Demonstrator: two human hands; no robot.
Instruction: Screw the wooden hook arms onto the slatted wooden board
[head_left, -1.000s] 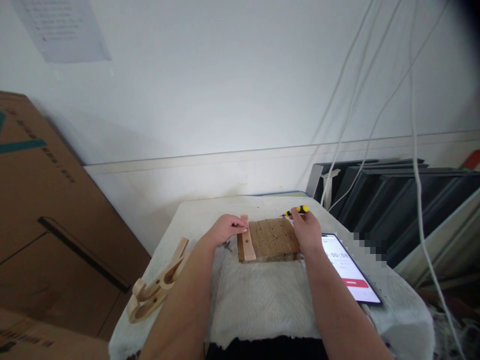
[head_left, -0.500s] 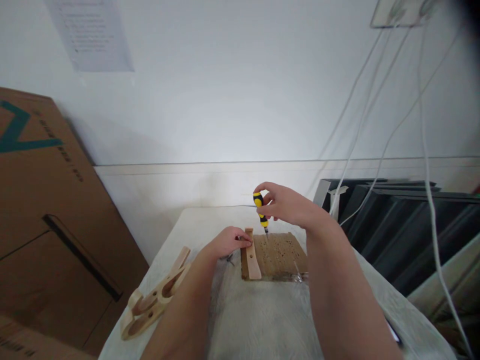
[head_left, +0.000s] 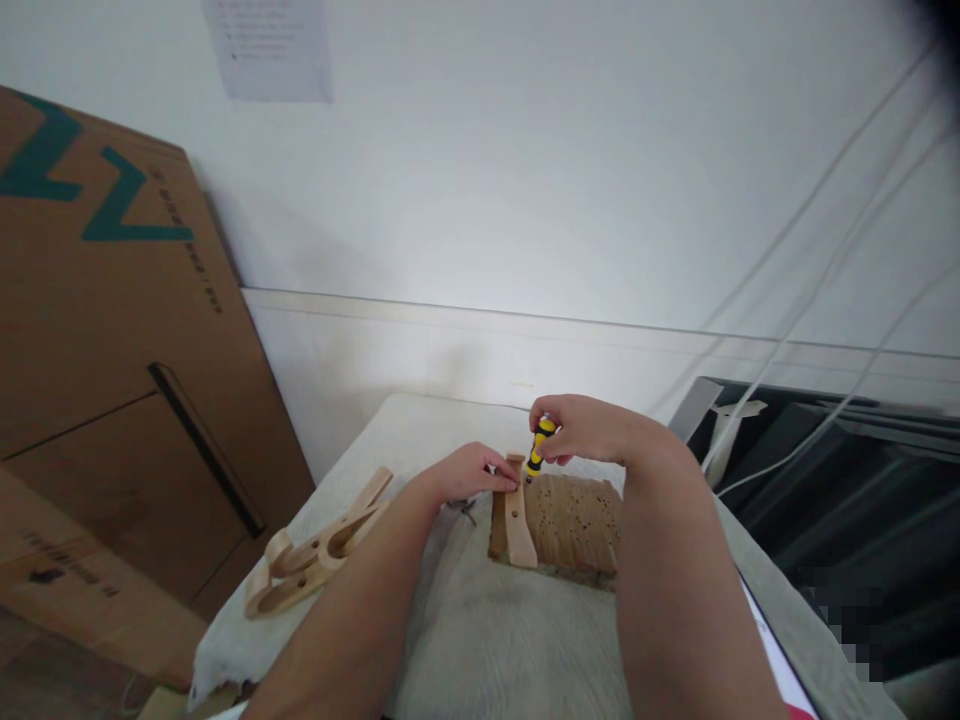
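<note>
On the white cloth-covered table (head_left: 480, 640), the left hand (head_left: 469, 472) pinches the pale, stiff, light wooden strip (head_left: 516, 512) lying on the brown perforated board (head_left: 574, 520). Beyond, the right hand (head_left: 589, 430) closes its fingers around the small yellow-black screwdriver (head_left: 538, 448), probably grippy at its handle.

white wall (head_left: 525, 150), leaning cardboard box (head_left: 97, 330), dangling white cables (head_left: 817, 270)

The cardboard box (head_left: 112, 330) leaning beside the left edge of the surface bears large teal strokes shaped like "Z" or "7" letters, cut off by the frame. Small dark print runs down its face, too blurred to read. The paper sheet (head_left: 270, 45) on the wall carries unreadable lines.
</note>
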